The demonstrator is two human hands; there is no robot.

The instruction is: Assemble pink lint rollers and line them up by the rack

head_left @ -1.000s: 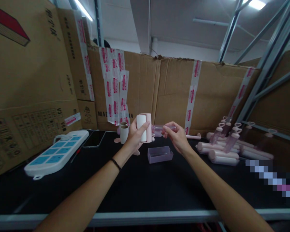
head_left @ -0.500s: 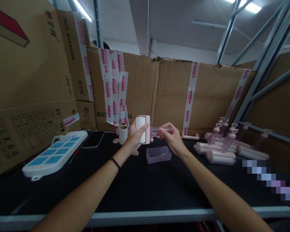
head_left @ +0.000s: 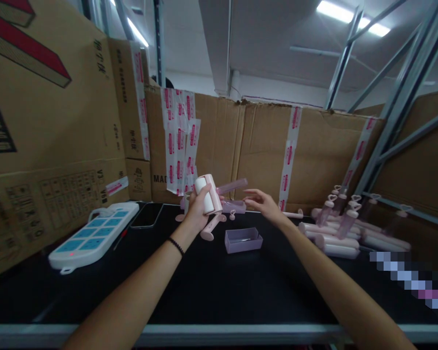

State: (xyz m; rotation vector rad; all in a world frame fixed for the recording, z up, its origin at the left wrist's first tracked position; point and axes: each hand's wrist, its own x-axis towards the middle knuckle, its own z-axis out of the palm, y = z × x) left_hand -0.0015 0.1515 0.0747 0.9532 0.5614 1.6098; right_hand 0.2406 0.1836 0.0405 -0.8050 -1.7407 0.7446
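My left hand [head_left: 197, 214] is closed round a lint roller with a white roll [head_left: 203, 193] and a pink cover [head_left: 213, 197]. A translucent pink handle [head_left: 235, 185] sticks out from its right side, tilted up. My right hand [head_left: 263, 204] is apart from the handle's end, its fingers stretched to the left and holding nothing. Below the handle lies another translucent pink piece [head_left: 234, 206], with a small heart-shaped pink part [head_left: 232, 215] in front of it. Beneath my left hand is a pink bracket-like part [head_left: 212, 227]. An open translucent purple box [head_left: 244, 243] stands in front.
Several pink lint rollers [head_left: 336, 243] with heart-topped handles lie at the right. A pink bracket [head_left: 294, 214] is near the back cardboard wall [head_left: 263, 146]. At the left are a white power strip [head_left: 95, 238], a phone [head_left: 148, 215] and a thin red-tipped tool [head_left: 121, 238].
My right hand has let go of the translucent handle and drawn back to the right, fingers opened. The lint roller in my left hand has tilted, its handle now pointing up to the right.
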